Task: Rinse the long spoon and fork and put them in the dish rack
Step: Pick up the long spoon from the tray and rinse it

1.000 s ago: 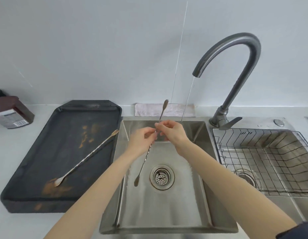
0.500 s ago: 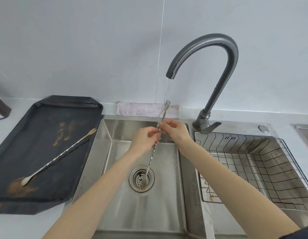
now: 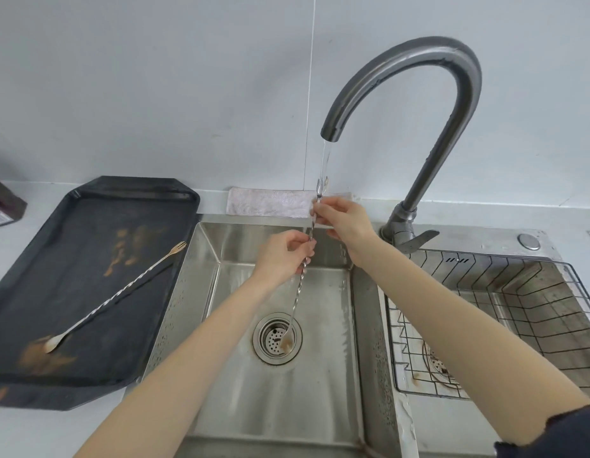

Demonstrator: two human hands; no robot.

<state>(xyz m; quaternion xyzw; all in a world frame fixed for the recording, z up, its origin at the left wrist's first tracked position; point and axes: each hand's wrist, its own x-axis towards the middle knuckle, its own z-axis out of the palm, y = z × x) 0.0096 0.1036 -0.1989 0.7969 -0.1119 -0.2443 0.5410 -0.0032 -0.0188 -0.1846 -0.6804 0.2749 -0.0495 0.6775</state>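
A long twisted-stem utensil (image 3: 295, 300), fork at its top end and small soiled spoon at its bottom end, stands nearly upright over the left sink basin (image 3: 326, 368). My left hand (image 3: 282, 256) pinches its stem at mid-length. My right hand (image 3: 341, 218) pinches it higher, just below the fork tines, which are in the water stream from the faucet (image 3: 419, 94). The spoon end hangs over the drain (image 3: 270, 338). A second such utensil (image 3: 116, 297) lies diagonally on the black tray (image 3: 72, 368). The wire dish rack (image 3: 505, 312) sits in the right basin.
A folded pale cloth (image 3: 270, 204) lies behind the sink against the wall. A dark container (image 3: 2, 206) stands at the far left edge of the counter. The tray carries brown stains. The faucet lever points right over the rack.
My right hand slid up the stem toward the fork end, which now sits in the running water. The view shifted right, and the spoon end came over the drain.
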